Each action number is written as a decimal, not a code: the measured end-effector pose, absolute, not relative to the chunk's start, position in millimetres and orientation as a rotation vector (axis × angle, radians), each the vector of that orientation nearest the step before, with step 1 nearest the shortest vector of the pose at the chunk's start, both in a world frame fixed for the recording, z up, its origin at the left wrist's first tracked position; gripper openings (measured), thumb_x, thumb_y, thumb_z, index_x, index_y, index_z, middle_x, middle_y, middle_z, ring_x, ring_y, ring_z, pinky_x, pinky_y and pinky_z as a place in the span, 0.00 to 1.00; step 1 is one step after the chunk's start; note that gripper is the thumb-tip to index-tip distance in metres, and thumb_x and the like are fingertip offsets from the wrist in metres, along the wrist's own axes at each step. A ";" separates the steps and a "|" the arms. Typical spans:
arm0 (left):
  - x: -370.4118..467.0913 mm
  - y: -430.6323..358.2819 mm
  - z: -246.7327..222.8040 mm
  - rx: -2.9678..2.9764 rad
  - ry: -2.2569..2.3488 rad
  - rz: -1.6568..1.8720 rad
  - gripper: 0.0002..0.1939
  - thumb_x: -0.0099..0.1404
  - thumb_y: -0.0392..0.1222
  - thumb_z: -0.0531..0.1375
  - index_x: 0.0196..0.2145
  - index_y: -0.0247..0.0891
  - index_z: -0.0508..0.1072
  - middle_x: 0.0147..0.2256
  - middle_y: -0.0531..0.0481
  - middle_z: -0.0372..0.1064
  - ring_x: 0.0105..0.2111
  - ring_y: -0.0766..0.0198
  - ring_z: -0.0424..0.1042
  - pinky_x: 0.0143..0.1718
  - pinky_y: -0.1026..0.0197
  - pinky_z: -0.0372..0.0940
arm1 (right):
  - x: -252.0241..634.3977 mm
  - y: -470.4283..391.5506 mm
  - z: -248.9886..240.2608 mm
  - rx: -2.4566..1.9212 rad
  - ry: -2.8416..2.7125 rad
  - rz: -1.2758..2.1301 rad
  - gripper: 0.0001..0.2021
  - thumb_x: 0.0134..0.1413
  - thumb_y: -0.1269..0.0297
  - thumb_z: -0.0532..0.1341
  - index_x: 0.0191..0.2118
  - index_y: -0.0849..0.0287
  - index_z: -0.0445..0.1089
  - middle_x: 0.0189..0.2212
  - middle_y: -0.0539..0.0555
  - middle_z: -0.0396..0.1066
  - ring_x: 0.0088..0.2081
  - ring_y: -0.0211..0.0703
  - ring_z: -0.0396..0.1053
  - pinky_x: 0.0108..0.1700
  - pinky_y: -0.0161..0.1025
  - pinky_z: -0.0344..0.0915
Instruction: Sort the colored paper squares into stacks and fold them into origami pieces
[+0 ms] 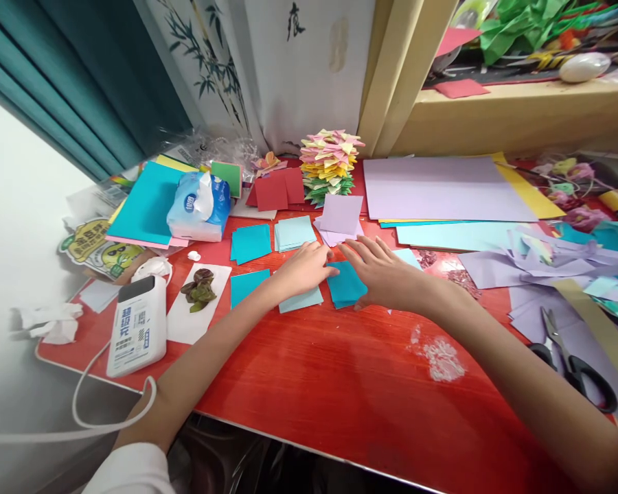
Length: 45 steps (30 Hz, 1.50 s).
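A stack of teal paper squares lies on the red table between my two hands. My left hand is at its left side, thumb near the stack's edge, fingers extended and holding nothing. Above the stack's right side my right hand is open, fingers spread, with the thumb by the near right corner. Under my left hand, a pale blue stack is partly hidden. Beyond the hands lie lilac squares, another pale blue stack and a teal stack. One more teal stack sits left of my left forearm.
A layered folded-paper tower stands at the back beside red squares. Large lilac sheets lie back right; scissors rest among scraps at right. Left are a tissue pack and a white power bank with a cable.
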State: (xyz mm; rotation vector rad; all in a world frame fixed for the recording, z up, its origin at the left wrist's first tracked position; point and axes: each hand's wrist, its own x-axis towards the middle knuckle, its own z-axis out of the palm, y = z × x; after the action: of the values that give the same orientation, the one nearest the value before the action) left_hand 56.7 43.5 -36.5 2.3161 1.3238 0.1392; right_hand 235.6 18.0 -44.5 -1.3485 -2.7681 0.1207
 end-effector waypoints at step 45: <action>53.7 23.0 -42.1 2.317 1.206 0.712 0.19 0.65 0.38 0.51 0.53 0.43 0.58 0.43 0.49 0.67 0.40 0.64 0.68 0.40 0.62 0.63 | 227.5 1.7 -68.5 -1.187 -1.456 1.080 0.17 0.55 0.67 0.51 0.51 0.49 0.52 0.46 0.53 0.58 0.43 0.43 0.60 0.46 0.45 0.63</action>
State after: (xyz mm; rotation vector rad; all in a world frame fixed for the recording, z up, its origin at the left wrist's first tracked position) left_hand 53.7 23.0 -42.1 2.3167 1.2060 0.7116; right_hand 227.5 1.7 -68.5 -1.1867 -1.4560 1.0795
